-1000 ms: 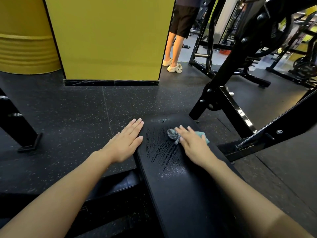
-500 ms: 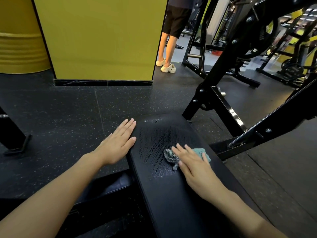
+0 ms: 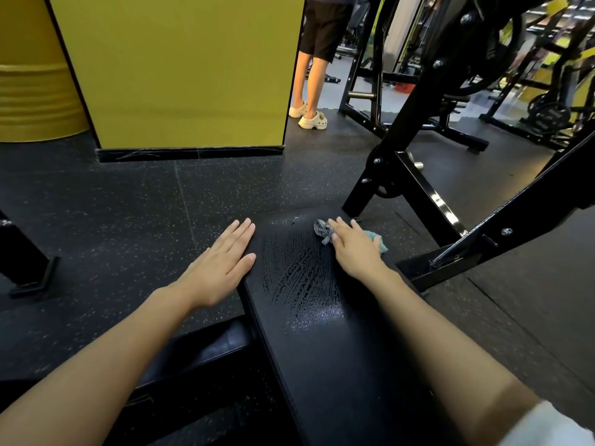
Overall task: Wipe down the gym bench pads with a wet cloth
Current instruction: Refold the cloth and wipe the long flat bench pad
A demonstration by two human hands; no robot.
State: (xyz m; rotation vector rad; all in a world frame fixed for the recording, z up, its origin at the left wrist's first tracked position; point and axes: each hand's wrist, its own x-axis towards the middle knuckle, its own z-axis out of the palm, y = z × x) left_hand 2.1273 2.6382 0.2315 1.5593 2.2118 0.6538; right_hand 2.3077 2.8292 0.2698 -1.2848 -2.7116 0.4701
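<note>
Flat and straight-fingered, the right hand (image 3: 354, 249) presses the cloth (image 3: 322, 230) down onto the pad (image 3: 322, 365), close to the pad's far right corner. Grey striped folds of the cloth poke out past the fingertips on the thumb side. A teal part shows on the hand's other side, at the pad's right edge. The thumb seems to lie along the cloth rather than hook round it, though the hand covers most of the cloth.

Left of this grip, the left hand (image 3: 225, 265) lies spread flat with its fingers straight and close together. Its thumb is at the pad's left edge, and the fingers reach out past that edge above the floor (image 3: 128, 220). It holds nothing.

Between the two hands, and from the cloth back toward the person, wet streaks (image 3: 299, 278) glisten on the black pad, ending in fine beads of water.

Right of the grip, a black steel frame (image 3: 418, 194) slants up from the floor. Well beyond the hands stands a yellow wall (image 3: 180, 69). Beside the wall's right edge are another person's legs (image 3: 310, 78), in dark shorts and pale clogs. A white sleeve (image 3: 547, 426) shows on the right upper arm.
</note>
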